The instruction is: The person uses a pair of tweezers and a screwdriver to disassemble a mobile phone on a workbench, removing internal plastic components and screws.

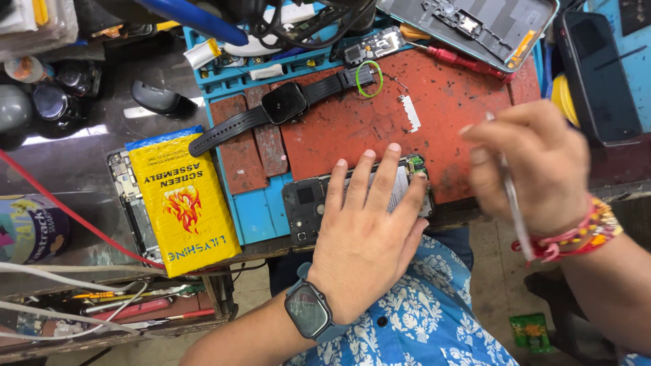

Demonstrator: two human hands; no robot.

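A black smartwatch with a long rubber strap (285, 103) lies across the worn red work mat (447, 108). Next to its buckle end sits a small green wire loop (369, 78). A yellow padded packet with a flame picture (183, 203) lies on the left, partly over a bare phone frame (125, 190). A black computer mouse (159, 99) rests on the dark table. At the top lies a grey phone back shell (475, 27), and a red-handled screwdriver (468, 63) touches the mat below it. A dark phone with a blank screen (597, 74) lies on the right.
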